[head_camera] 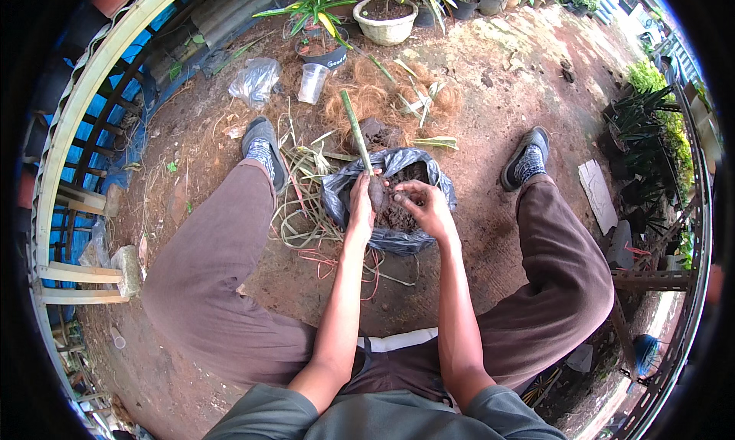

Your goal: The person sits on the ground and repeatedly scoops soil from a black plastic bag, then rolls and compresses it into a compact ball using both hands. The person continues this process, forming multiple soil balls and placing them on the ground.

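Note:
A green plant stem [356, 131] with a dark ball of soil [377, 194] at its lower end is held in my left hand [360, 205], the stem pointing up and away from me. My right hand [425, 208] is just right of the soil ball, thumb and fingertips close together by its side; whether they pinch a bit of soil cannot be told. Beneath both hands lies a black plastic bag [339, 190], its mouth wide, with loose dark soil [396, 215] inside. Coconut fibre [359, 98] and another dark clump [376, 132] are just beyond the bag.
Cut strips of leaf [298, 224] and pink twine [324, 262] lie left of the bag. Farther off are a clear plastic cup [312, 84], a crumpled plastic bag [255, 79], a black pot [324, 54] and a pale planter [386, 29]. Metal racks flank both sides.

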Demonstrator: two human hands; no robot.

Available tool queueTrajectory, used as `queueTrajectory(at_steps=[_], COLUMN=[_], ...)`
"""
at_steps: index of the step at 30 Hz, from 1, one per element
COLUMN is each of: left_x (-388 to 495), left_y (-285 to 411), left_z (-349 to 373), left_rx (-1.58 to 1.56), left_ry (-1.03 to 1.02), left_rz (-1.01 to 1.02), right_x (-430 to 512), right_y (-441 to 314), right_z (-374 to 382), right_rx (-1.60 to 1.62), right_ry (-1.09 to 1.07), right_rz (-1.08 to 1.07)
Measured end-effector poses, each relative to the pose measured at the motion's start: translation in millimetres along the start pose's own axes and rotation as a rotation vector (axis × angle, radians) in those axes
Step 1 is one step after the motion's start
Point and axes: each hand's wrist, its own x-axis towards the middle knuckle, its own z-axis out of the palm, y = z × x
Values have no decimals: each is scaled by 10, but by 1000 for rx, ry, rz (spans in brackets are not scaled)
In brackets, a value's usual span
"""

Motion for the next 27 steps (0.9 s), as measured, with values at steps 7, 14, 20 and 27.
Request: queueTrajectory(at_steps=[7, 14, 20, 27], left_x=[3, 30, -14, -58], left_y=[-21, -64, -9, 41], left_z=[33, 45, 92, 99], left_rx=[102, 55, -21, 45], left_ry=[43, 104, 125, 113], left_rz=[52, 71, 107, 160], right_x=[-16, -28, -49, -51], right_y=[-157, -194, -164, -149], right_z=[89, 213, 358, 388], right_rx=[-52, 116, 20, -98], right_ry=[-44, 125, 267, 146], right_rz=[-47, 88, 107, -17])
